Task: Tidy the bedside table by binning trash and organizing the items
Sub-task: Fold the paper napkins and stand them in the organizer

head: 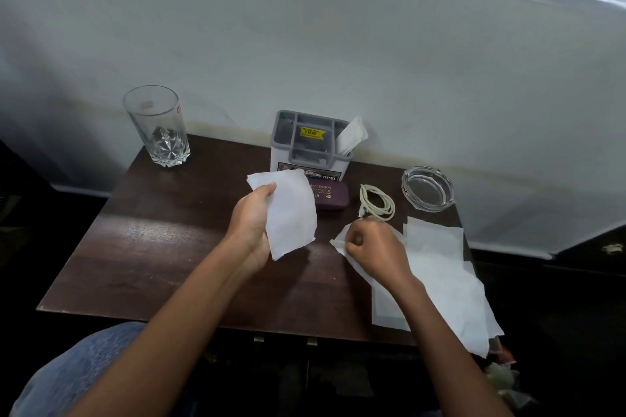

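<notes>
Left hand: the left hand hovers over the middle of the dark brown wooden bedside table, thumb and fingers grasping the left edge of a flat white tissue sheet held upright.
Right hand: the right hand is clenched in a fist, pinching the far-left corner of the loose white tissue sheets.
Loose sheets: they overlap on the right near part of the table; their right and near edges hang past the table's right edge and near-right corner.
Organiser: a grey-and-white plastic desk organiser stands at the far edge against the wall, with a folded white tissue sticking up from its right compartment.
Case: a purple spectacle case lies just in front of the organiser, partly hidden behind the held sheet.
Cable: a coiled cream cable lies right of the case, just beyond the right fist.
Ashtray: a clear glass ashtray sits near the far-right corner, close to the right edge and just beyond the loose sheets.
Glass: a tall clear drinking glass stands at the far-left corner, right by the edge.
Open room: the widest stretch of bare wood runs across the left half, from the glass to the near edge; a narrower strip lies between the two forearms.
</notes>
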A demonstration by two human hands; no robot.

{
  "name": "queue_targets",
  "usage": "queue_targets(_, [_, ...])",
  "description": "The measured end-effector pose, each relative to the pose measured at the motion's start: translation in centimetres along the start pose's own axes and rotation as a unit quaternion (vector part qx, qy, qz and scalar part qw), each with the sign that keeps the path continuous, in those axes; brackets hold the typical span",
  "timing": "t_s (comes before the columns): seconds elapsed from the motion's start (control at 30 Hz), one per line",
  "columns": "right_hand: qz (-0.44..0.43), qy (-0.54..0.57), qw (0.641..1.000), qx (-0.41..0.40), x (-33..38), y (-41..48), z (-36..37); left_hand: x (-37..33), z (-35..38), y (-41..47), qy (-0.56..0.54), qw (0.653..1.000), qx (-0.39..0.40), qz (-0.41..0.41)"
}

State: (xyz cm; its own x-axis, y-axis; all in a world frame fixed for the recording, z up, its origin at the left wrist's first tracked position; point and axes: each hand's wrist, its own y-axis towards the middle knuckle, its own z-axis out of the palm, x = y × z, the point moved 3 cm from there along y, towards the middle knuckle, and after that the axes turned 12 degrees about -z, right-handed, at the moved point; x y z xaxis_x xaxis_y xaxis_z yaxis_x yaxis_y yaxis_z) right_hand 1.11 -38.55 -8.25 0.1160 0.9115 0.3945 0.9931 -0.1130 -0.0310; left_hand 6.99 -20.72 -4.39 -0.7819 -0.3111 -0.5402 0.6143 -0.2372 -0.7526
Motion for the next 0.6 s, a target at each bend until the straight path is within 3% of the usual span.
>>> queue_targets(0.07, [0.013, 0.028, 1.000, 0.000, -0.2, 0.2, -0.1, 0.1, -0.1, 0.1, 0.004, 1.000, 0.002, -0.002])
queue_targets(0.13, [0.045, 0.131, 0.990, -0.020, -0.5, 0.3, -1.1, 0.1, 0.0, 0.1, 0.008, 1.000, 0.006, -0.002])
queue_targets(0.27, [0.065, 0.319, 0.940, -0.105, -0.4, -0.1, -5.3, 0.3, 0.1, 0.0, -0.004, 0.999, 0.031, -0.032])
queue_targets(0.4, [0.034, 0.399, 0.898, -0.185, 1.2, -0.9, -8.9, 0.8, 0.7, -0.4, 0.005, 0.992, 0.079, -0.095])
queue_targets(0.47, [-0.017, 0.409, 0.887, -0.215, 2.9, -1.2, -10.4, 1.1, 1.0, -0.7, 0.022, 0.987, 0.106, -0.118])
queue_targets(0.6, [-0.161, 0.278, 0.932, -0.167, 6.7, -1.5, -11.4, 1.6, 1.4, -0.9, 0.052, 0.976, 0.157, -0.140])
